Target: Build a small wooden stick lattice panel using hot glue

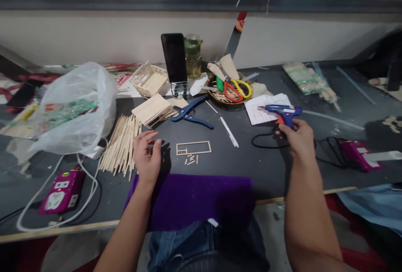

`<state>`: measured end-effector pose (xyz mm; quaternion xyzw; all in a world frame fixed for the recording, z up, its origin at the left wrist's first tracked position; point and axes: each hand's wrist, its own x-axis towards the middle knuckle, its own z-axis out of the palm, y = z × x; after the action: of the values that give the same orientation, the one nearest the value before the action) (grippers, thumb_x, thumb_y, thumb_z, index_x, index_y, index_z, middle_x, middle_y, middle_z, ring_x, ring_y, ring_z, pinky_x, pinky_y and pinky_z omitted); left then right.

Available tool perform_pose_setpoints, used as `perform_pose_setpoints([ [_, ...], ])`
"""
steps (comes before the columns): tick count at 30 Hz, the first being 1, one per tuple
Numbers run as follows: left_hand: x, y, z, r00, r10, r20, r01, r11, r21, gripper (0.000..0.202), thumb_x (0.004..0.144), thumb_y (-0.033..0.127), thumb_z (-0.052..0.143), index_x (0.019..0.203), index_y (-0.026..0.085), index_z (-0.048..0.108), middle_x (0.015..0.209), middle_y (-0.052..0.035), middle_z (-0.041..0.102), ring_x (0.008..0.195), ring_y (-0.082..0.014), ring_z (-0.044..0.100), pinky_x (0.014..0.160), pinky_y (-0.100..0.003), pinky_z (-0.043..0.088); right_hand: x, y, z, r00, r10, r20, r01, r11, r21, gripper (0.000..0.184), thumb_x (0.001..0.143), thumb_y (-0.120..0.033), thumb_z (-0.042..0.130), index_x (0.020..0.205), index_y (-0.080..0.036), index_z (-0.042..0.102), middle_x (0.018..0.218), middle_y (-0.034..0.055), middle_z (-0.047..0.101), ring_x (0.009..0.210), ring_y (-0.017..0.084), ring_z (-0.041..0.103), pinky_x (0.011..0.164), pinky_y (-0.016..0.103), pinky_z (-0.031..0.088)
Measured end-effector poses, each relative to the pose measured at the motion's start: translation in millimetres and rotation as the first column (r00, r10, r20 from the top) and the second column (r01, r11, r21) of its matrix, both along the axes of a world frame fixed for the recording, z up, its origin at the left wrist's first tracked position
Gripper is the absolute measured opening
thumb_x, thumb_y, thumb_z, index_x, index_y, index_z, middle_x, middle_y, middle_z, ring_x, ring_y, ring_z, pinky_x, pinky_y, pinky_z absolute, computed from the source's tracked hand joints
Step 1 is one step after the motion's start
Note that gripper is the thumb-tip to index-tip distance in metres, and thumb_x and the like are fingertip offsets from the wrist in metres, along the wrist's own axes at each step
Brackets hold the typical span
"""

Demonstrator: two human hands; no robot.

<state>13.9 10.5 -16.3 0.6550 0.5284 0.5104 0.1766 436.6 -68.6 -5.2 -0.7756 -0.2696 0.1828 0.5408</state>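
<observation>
Right hand: the right hand (297,138) reaches forward over the dark table (270,167), forearm running up from the lower right, fingers wrapped around the grip of the blue glue gun (282,113)
Left hand: the left hand (147,155) rests near the table's front, palm down, fingers loosely curled and released, holding nothing that can be made out; fingertips lie just beside the pile of wooden sticks (121,146)
Glue gun: its nozzle points left, lying over a white paper sheet (260,111); its black cord (264,140) loops on the table below it
Stick frame: a small rectangular frame of sticks (193,148) lies flat between the two hands, with a few short stick pieces (191,160) just in front of it
Front edge: a purple cloth (194,198) covers the table edge between the forearms
Behind the frame: blue cutters (191,115) and a stack of flat wooden boards (152,109) lie behind the frame
Far side: a black phone (174,58) stands upright in a holder, a glass jar (192,56) next to it, a basket with scissors (234,88) to its right
Left side: a plastic bag (75,106) and a magenta power strip (61,190) with white cable
Right side: a second magenta power strip (358,155)
</observation>
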Motion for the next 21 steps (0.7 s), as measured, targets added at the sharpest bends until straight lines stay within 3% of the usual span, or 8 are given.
perform_pose_setpoints([
  [3, 0, 0, 0.4, 1.0, -0.003, -0.021, 0.003, 1.0, 0.011, 0.019, 0.089, 0.031, 0.061, 0.102, 0.018, 0.067, 0.109, -0.008, 0.061, 0.092, -0.0157, 0.061, 0.069, -0.025, 0.054, -5, -3, 3.7, 0.997, -0.009, -0.079, 0.009, 1.0, 0.0, 0.037, 0.063, -0.024, 0.073, 0.092, -0.02, 0.05, 0.078, 0.0018, 0.065, 0.05, 0.011, 0.06, 0.04, 0.018, 0.041],
  [7, 0, 1, 0.9, 0.999, -0.004, -0.043, 0.005, 1.0, 0.023, 0.017, 0.089, 0.028, 0.061, 0.1, 0.017, 0.067, 0.106, -0.0079, 0.062, 0.094, -0.0168, 0.061, 0.07, -0.026, 0.053, -21, -6, 8.5, 0.976, 0.095, -0.196, -0.1, 0.995, -0.017, 0.037, 0.059, -0.033, 0.078, 0.086, -0.018, 0.057, 0.076, 0.0035, 0.07, 0.047, 0.011, 0.059, 0.037, 0.018, 0.04],
  [10, 1, 1, 1.0, 0.998, -0.009, -0.061, 0.01, 1.0, 0.022, 0.017, 0.089, 0.028, 0.06, 0.1, 0.017, 0.067, 0.104, -0.0073, 0.062, 0.091, -0.0158, 0.061, 0.068, -0.024, 0.051, -31, -6, 8.2, 0.94, 0.145, -0.308, -0.152, 0.988, 0.002, 0.043, 0.054, -0.037, 0.082, 0.084, -0.018, 0.059, 0.073, 0.0016, 0.071, 0.048, 0.01, 0.058, 0.036, 0.017, 0.041],
  [13, 4, 1, 3.4, 0.995, -0.043, -0.089, 0.043, 0.999, -0.007, 0.017, 0.089, 0.028, 0.059, 0.1, 0.017, 0.067, 0.103, -0.0065, 0.062, 0.082, -0.0139, 0.06, 0.062, -0.023, 0.049, -37, -4, 6.0, 0.922, 0.125, -0.366, -0.128, 0.992, 0.018, 0.044, 0.052, -0.037, 0.083, 0.084, -0.019, 0.058, 0.071, 0.0, 0.07, 0.048, 0.009, 0.057, 0.035, 0.016, 0.041],
  [17, 19, 4, 15.4, 0.963, -0.187, -0.197, 0.17, 0.981, -0.098, 0.015, 0.091, 0.028, 0.056, 0.094, 0.019, 0.068, 0.097, -0.0047, 0.064, 0.08, -0.0152, 0.059, 0.063, -0.026, 0.048, -38, -1, 1.9, 0.91, 0.115, -0.398, -0.112, 0.993, 0.031, 0.043, 0.053, -0.037, 0.082, 0.083, -0.02, 0.057, 0.069, -0.0007, 0.07, 0.046, 0.009, 0.056, 0.034, 0.015, 0.04],
  [21, 52, 15, 31.1, 0.819, -0.383, -0.428, 0.361, 0.923, -0.134, 0.015, 0.091, 0.026, 0.057, 0.086, 0.02, 0.069, 0.088, -0.0035, 0.066, 0.088, -0.0199, 0.057, 0.078, -0.033, 0.046, -38, -1, -5.0, 0.922, 0.103, -0.374, -0.095, 0.995, 0.041, 0.046, 0.055, -0.042, 0.082, 0.086, -0.021, 0.055, 0.068, -0.0018, 0.068, 0.046, 0.009, 0.057, 0.033, 0.016, 0.041],
])
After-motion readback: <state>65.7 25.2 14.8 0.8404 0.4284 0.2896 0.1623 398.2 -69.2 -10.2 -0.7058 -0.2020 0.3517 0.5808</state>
